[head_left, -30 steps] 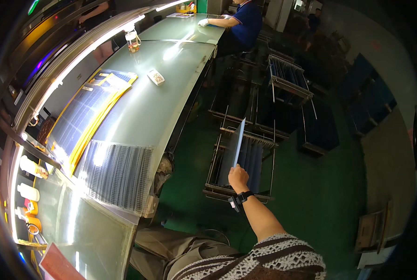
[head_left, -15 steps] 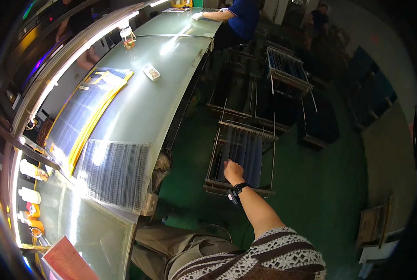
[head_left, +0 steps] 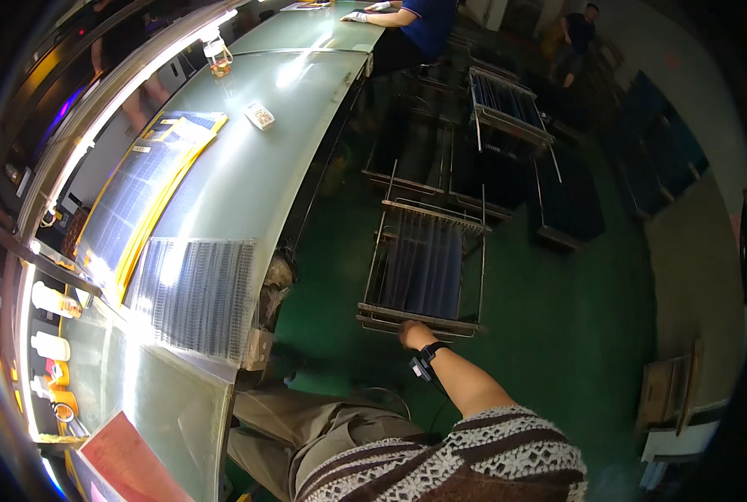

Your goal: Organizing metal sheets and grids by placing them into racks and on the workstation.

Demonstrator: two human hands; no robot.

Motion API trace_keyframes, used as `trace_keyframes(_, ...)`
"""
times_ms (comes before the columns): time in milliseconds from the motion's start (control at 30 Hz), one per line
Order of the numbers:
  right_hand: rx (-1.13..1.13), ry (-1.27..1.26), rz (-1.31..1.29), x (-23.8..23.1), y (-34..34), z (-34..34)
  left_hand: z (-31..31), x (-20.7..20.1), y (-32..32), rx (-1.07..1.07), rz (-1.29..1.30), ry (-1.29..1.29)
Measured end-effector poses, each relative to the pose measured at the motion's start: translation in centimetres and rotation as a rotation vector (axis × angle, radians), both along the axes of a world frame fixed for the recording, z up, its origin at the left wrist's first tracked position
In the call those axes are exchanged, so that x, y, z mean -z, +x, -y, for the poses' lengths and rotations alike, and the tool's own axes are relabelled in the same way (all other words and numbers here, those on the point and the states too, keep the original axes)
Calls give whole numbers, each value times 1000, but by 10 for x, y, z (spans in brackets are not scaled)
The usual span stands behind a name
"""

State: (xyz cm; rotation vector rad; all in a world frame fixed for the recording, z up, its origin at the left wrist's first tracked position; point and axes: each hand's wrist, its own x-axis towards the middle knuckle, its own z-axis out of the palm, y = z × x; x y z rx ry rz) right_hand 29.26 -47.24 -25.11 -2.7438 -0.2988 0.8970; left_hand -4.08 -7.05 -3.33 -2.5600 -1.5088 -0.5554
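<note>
My right hand point(head_left: 414, 334), with a dark band on its wrist, is at the near lower rail of a metal rack point(head_left: 419, 319) standing over the floor. Its fingers look curled round that rail, though their tips are hidden. Inside the rack, several thin dark blue sheets point(head_left: 424, 272) stand upright side by side. My left hand is out of the picture.
To the left runs a long glass-topped table point(head_left: 248, 180) bearing yellow-edged panels point(head_left: 139, 197), a ribbed clear sheet point(head_left: 194, 297) and a small white box point(head_left: 260, 116). Bottles point(head_left: 51, 345) line its left side. Another rack point(head_left: 507, 105) stands farther back. A co-worker point(head_left: 419, 33) wearing white gloves sits at the far end.
My right hand has drawn back from over the sheets to the rack's near lower rail. The view has shifted slightly. The co-worker's second gloved hand now shows more.
</note>
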Motion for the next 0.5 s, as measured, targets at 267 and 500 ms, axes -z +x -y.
trace_keyframes(267,257,15,-21,24,-35,50,5,4,-17,-15,45,-14)
trace_keyframes(500,528,9,44,14,-22,63,9,6,-48,-77,121,-71)
